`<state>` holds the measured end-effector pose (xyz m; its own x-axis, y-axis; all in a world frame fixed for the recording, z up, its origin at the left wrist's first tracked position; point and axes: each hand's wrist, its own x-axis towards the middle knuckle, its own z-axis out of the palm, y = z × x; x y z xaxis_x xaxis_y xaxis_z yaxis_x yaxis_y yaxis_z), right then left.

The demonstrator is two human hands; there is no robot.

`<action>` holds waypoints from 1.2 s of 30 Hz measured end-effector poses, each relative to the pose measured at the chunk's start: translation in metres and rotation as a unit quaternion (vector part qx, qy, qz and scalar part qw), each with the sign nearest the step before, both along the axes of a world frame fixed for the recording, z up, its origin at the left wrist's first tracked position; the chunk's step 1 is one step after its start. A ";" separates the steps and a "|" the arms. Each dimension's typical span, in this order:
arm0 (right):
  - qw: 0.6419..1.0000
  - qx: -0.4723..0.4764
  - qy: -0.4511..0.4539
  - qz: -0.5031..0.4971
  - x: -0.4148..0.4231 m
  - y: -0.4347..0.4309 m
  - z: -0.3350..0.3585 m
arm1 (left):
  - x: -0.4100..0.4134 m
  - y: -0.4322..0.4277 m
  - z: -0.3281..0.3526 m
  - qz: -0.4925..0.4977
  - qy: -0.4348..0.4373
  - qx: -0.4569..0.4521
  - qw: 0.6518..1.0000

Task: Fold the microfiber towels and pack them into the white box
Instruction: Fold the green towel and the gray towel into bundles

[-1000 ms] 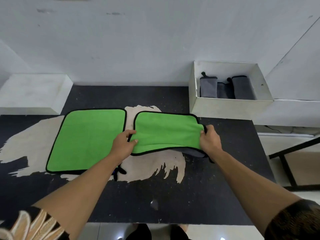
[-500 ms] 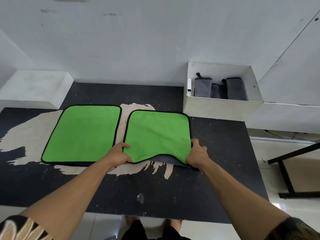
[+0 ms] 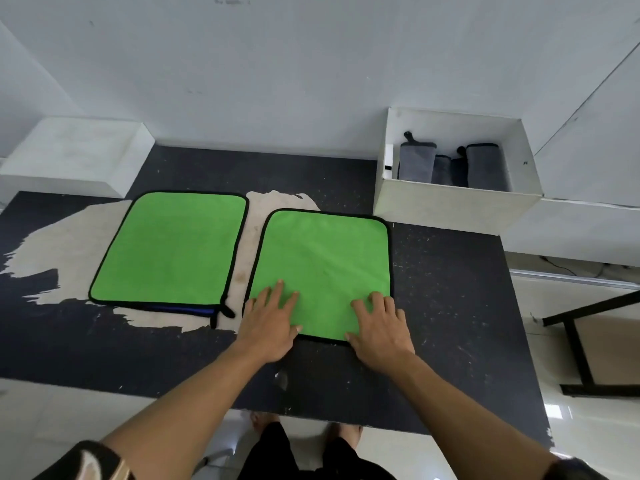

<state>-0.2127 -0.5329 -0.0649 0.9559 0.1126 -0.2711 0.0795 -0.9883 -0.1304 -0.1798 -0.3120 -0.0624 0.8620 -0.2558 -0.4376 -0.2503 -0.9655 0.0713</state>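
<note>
The near corners of the right green towel [image 3: 322, 268] are hidden under both hands, and the front wall of the white box [image 3: 453, 206] cuts off the lower part of the grey rolled towels [image 3: 417, 161] inside it. This towel lies flat on the dark worktop [image 3: 450, 306], its slightly longer side running away from the person and its far right corner just beside the box. A second green towel [image 3: 173, 247] lies to its left, apart from it. The left hand [image 3: 270, 323] and right hand [image 3: 381, 327] rest palm down on the towel's near edge, fingers straight and spread, gripping nothing.
</note>
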 end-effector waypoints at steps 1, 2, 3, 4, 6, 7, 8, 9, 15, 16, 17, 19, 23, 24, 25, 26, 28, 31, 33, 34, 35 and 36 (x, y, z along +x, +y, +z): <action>1.000 -0.008 -0.005 0.013 -0.005 -0.005 -0.005 | -0.004 0.004 -0.005 -0.007 0.009 0.018 1.000; 1.000 -0.012 -0.012 0.022 -0.009 -0.010 -0.009 | -0.008 0.009 -0.009 -0.015 0.009 0.033 0.999; 0.999 -0.014 -0.020 0.031 -0.014 -0.016 -0.012 | -0.012 0.015 -0.010 -0.024 0.005 0.044 0.999; 0.999 -0.018 -0.026 0.042 -0.017 -0.021 -0.015 | -0.016 0.021 -0.011 -0.035 0.000 0.052 0.998; 0.997 -0.035 -0.025 0.066 -0.023 -0.029 -0.018 | -0.023 0.033 -0.011 -0.060 -0.016 0.063 0.996; 0.996 -0.044 -0.023 0.074 -0.024 -0.032 -0.019 | -0.026 0.038 -0.011 -0.073 -0.030 0.062 0.995; 0.995 -0.051 -0.022 0.078 -0.025 -0.034 -0.019 | -0.028 0.042 -0.010 -0.089 -0.052 0.061 0.993; 0.995 -0.056 -0.023 0.079 -0.024 -0.035 -0.019 | -0.029 0.046 -0.009 -0.108 -0.076 0.063 0.989; 0.985 -0.060 -0.083 0.140 -0.021 -0.022 -0.016 | -0.020 0.046 0.000 -0.185 -0.089 0.114 0.972; 0.984 -0.065 -0.085 0.140 -0.021 -0.018 -0.016 | -0.017 0.045 0.001 -0.184 -0.092 0.117 0.972; 0.985 -0.068 -0.086 0.132 -0.020 -0.016 -0.015 | -0.015 0.043 0.001 -0.180 -0.093 0.121 0.972; 0.987 -0.072 -0.087 0.111 -0.019 -0.010 -0.012 | -0.012 0.041 0.001 -0.163 -0.089 0.126 0.975; 0.987 -0.071 -0.105 0.102 -0.016 -0.008 -0.010 | -0.002 0.041 0.006 -0.143 -0.107 0.141 0.974; 0.987 -0.068 -0.104 0.098 -0.014 -0.009 -0.009 | 0.000 0.042 0.007 -0.145 -0.110 0.144 0.973; 0.988 -0.064 -0.102 0.094 -0.013 -0.010 -0.008 | 0.000 0.045 0.007 -0.149 -0.111 0.142 0.972; 0.989 -0.059 -0.102 0.091 -0.012 -0.011 -0.006 | 0.000 0.048 0.007 -0.156 -0.109 0.138 0.972; 0.990 -0.047 -0.095 0.089 -0.010 -0.015 -0.001 | 0.000 0.055 0.006 -0.173 -0.111 0.122 0.971; 0.994 -0.019 -0.068 0.085 -0.006 -0.025 0.008 | 0.002 0.064 0.008 -0.163 -0.117 0.091 0.975; 0.996 -0.009 -0.038 0.077 0.000 -0.034 0.013 | 0.010 0.067 0.013 -0.148 -0.126 0.069 0.978; 0.997 -0.010 -0.035 0.073 0.004 -0.039 0.013 | 0.014 0.068 0.016 -0.142 -0.131 0.056 0.979; 0.997 -0.010 -0.020 0.070 0.007 -0.043 0.015 | 0.019 0.069 0.020 -0.139 -0.136 0.044 0.980; 0.998 -0.008 -0.009 0.068 0.009 -0.045 0.017 | 0.022 0.070 0.022 -0.139 -0.137 0.034 0.980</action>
